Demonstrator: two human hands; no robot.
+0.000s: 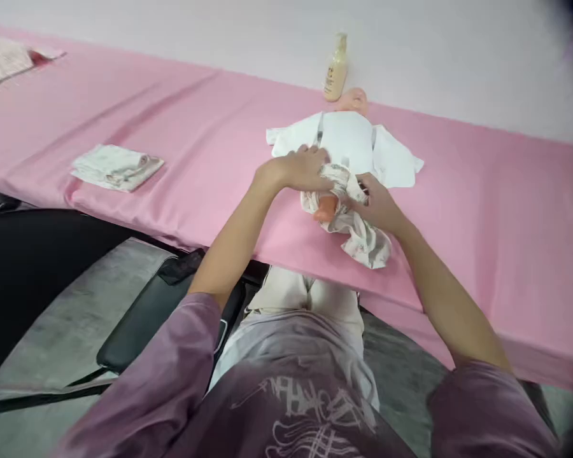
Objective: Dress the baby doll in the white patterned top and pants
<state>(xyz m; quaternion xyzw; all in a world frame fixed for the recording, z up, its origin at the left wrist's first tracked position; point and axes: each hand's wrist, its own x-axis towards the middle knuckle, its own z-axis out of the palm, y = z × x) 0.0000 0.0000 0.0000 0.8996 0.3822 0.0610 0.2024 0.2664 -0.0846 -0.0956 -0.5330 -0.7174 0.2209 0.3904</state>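
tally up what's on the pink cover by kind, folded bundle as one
Pump bottle: 1
Doll: 1
White top on the doll: 1
Crumpled patterned cloth: 1
Folded cloth bundle: 1
Pale item, cut off at the left edge: 1
Total: 6

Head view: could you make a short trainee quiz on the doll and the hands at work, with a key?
1. Fill the gap: In the picture, a ____ stands just left of the doll's head.
2. True or false: The left hand rests on the folded cloth.
3. Choose one. The sleeves of the white top are:
a) folded over its front
b) spread out to the sides
c) rolled up to the shoulders

Key:
1. Bottle.
2. False; it is at the crumpled cloth, as is the right hand.
3. b
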